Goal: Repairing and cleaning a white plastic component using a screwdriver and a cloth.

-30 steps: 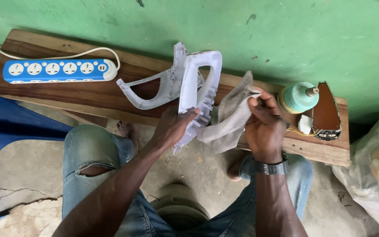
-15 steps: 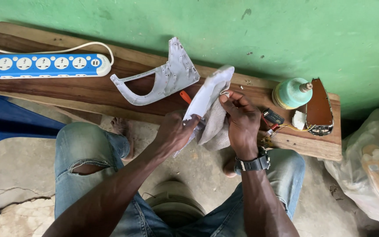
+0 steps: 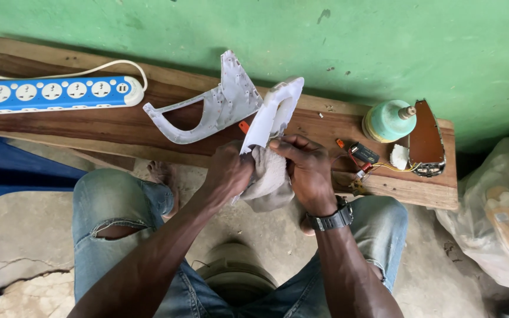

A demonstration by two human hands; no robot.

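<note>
Green wall behind a worn wooden bench [image 3: 119, 126]; nearest us, our left hand [image 3: 229, 174] and right hand [image 3: 307, 171] close around a soft grey cloth [image 3: 269, 182] and a smooth white plastic cover [image 3: 272, 115] at twelve o'clock. We judge wiping underway; turning it comes next. Farther, at ten o'clock, a perforated shell [image 3: 219, 103].

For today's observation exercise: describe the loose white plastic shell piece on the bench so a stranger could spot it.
On the wooden bench against the green wall, look right of the blue power strip. The white plastic shell lies there untouched, curved, with an open handle-shaped gap.
</note>
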